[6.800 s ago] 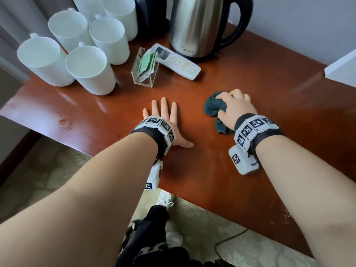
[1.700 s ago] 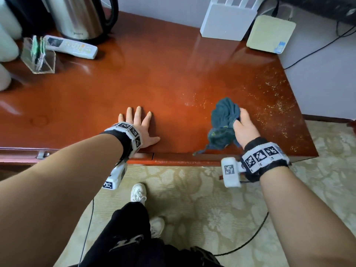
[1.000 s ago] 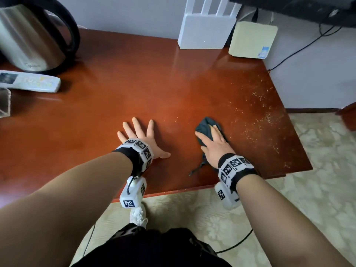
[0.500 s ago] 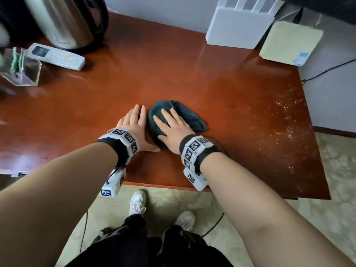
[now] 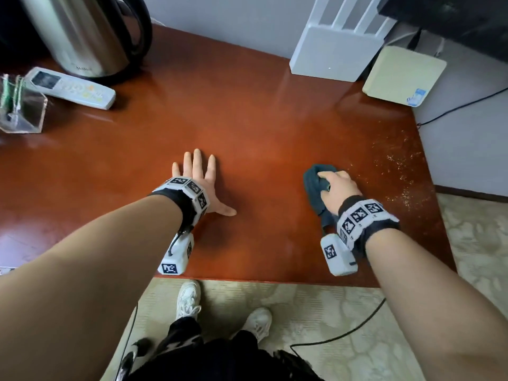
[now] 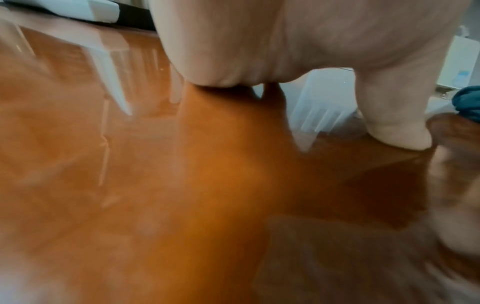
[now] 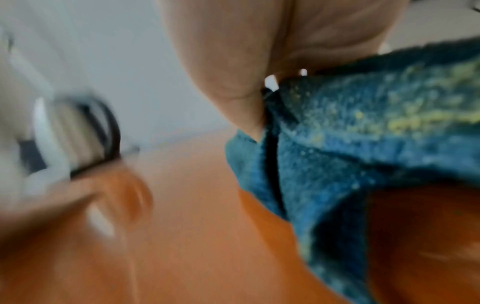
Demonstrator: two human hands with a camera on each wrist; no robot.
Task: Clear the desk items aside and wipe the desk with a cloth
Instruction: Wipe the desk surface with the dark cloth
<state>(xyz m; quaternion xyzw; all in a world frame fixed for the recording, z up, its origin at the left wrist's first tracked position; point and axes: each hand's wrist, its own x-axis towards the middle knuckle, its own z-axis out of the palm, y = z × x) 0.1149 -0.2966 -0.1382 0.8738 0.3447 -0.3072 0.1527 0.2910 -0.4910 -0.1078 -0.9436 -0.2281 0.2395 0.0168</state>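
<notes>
the right hand (image 5: 336, 191) is curled over a bunched dark teal cloth (image 5: 316, 191), gripping it and pressing it down on the glossy reddish-brown wooden desk (image 5: 247, 119), toward the right side of the top and a little back from the front edge. in the right wrist view the cloth's (image 7: 363, 133) underside is flecked with yellowish grit, so it looks to have picked up dirt already. the left hand (image 5: 202, 185) lies flat with its fingers straight and spread and the thumb out, palm on the desk near the middle, holding nothing; it seems to be bracing the body.

just beyond the cloth, toward the desk's right edge, a scatter of pale gritty specks (image 5: 404, 171) lies on the wood. the wide middle stretch between the hands shows no such specks.

at the back left stand a stainless steel electric kettle with a black handle (image 5: 82, 34), a white remote control (image 5: 71, 88) lying flat in front of it, and a clear acrylic holder with green packets (image 5: 20, 110) at the far left. at the back right sit a white router with upright antennas (image 5: 335, 50) and a flat cream-coloured box (image 5: 404, 75).

as i judge it, the clearing is done and the wiping is well along; the speckled right-hand strip is what remains, and perhaps the back edge by the router.
</notes>
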